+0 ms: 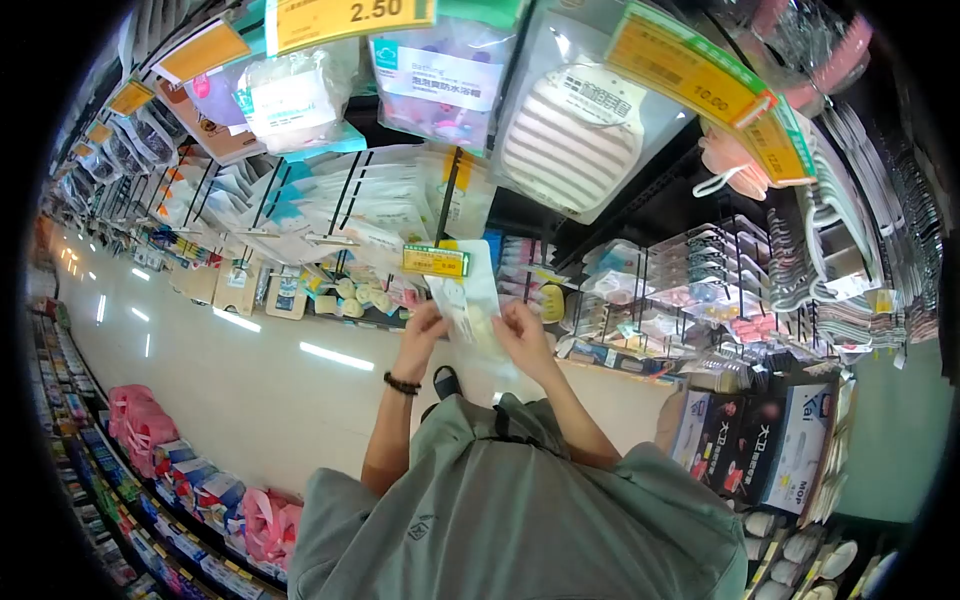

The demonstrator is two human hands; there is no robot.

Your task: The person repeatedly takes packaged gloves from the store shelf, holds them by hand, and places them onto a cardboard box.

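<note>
Head view: one packet (468, 298), rack's (630, 370) front edge, one price tag (435, 261) by its top;
Left hand (424, 324): pinching its left edge;
Right hand (522, 333): pinching its right;
Packet: pale contents, blurred

Pale floor (230, 400) (glossy), dark display racks (640, 200)

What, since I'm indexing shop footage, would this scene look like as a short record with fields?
Setting: shop aisle with a pale glossy floor
Left hand: gripping the left edge of a white packet; dark bracelet on that wrist
Right hand: gripping the packet's right edge
Packet contents: too blurred to tell
Price tag: yellow, at the packet's upper left
Hanging above: shower cap pack, striped bath glove pack
Lower right: box marked MOP
</note>
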